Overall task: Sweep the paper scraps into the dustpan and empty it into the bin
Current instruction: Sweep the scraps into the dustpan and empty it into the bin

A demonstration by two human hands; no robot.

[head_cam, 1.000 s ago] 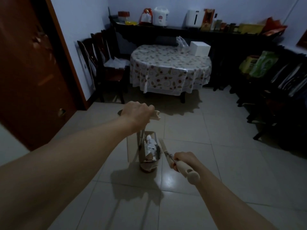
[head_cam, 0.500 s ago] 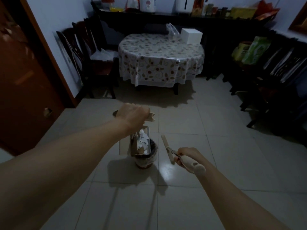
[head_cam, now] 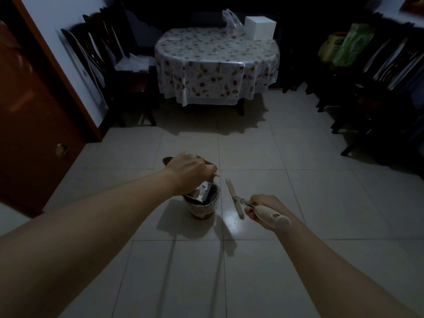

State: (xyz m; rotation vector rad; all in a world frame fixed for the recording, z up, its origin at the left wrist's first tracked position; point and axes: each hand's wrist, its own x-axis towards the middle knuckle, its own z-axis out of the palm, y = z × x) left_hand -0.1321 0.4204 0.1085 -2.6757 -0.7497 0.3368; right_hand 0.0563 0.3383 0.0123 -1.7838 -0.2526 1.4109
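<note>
Fingers of the left hand (head_cam: 187, 172) are curled tight round the top of the dustpan's handle, a closed grip with the knuckles up. The dustpan (head_cam: 202, 188) hangs tipped below that hand, its mouth down over the bin (head_cam: 203, 206), and pale paper scraps (head_cam: 204, 191) show at the bin's rim, partly in the pan and partly in the bin; which ones have left the pan cannot be told in this dim light. The bin is a small dark round pail with a liner, standing on the tiled floor (head_cam: 321, 214) just below and in front of the left hand.

The right hand (head_cam: 263, 208) holds a closed grip round the pale handle of the brush (head_cam: 235, 198), thumb and fingers wrapped on it, the butt of the handle sticking out toward the wrist. The brush's long narrow head points away from the person, just beside the bin on its right and apart from it, held above the floor.

Farther off, a round bench (head_cam: 218, 65) with a flowered cloth carries a white box (head_cam: 260, 27) and a clear plastic bag (head_cam: 231, 21). Dark chairs (head_cam: 110, 65) stand along the left wall and more along the right. A brown door (head_cam: 29, 111) stands at the left.
</note>
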